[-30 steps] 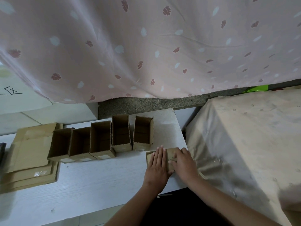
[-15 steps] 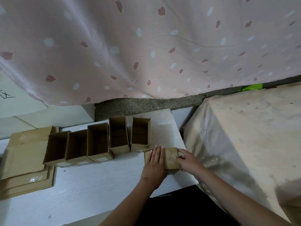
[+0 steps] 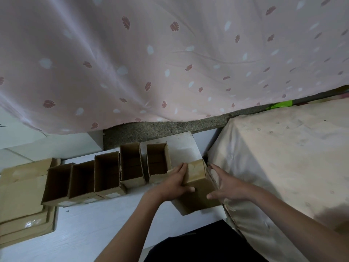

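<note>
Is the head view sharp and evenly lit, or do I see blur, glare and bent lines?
Head view: dim, soft light; the left hand, right hand and brown cardboard box between them are slightly blurred; glare on tape of the flat cardboard stack; the pink leaf-print curtain bows from wide-angle distortion.

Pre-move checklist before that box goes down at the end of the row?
1. Hold: left hand and right hand flat on opposite sides of the box: ok.
2. Open side up: only a closed face shows: cannot tell.
3. Spot beside the last open box: hidden behind the box: cannot tell.
4. Alignment: row of open boxes staggered, right two sit further back: not ok.
5. Margin at the table right edge: box looks right at it: not ok.
</note>
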Demonstrator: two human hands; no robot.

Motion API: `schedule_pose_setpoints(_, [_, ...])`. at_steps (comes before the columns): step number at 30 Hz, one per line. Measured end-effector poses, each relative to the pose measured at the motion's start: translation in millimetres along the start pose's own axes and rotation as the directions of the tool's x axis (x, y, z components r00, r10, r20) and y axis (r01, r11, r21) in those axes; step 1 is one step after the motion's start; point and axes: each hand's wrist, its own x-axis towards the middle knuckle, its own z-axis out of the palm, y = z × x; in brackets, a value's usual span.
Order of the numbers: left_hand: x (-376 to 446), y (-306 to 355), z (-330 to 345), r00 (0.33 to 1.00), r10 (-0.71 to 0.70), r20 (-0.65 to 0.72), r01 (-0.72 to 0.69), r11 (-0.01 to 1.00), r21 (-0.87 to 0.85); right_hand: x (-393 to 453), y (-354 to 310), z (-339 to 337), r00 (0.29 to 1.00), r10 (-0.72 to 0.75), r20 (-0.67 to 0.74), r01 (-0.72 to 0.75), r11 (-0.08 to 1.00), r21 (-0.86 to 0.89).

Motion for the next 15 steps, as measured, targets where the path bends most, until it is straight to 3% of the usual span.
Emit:
schedule_pose_setpoints(5, [6, 16, -23, 1.0, -0.006, 0.018, 0.007, 0.999, -0.036, 5, -9, -7, 0.993, 0.055, -0.109, -0.038, 0.987, 0.155])
schedule_pose_setpoints(10, [6, 24, -19, 0.99, 0.063, -0.126, -0.059, 0.998, 0.035, 1, -12, -23, 0.968, 0.233, -0.088, -0.203, 0.943, 0.264])
schedule_pose_setpoints(13, [6, 32, -3, 0.987, 0.123, -0.103, -0.117, 0.991, 0.058, 6, -9, -27, 0.905, 0.426, 0.002, -0.394, 0.835, 0.384])
schedule_pose_setpoints(15, [8, 37, 10, 0.993, 0.121, -0.003, -0.12, 0.991, 0.063, 13, -7, -23, 0.816, 0.559, 0.15, -0.552, 0.674, 0.491])
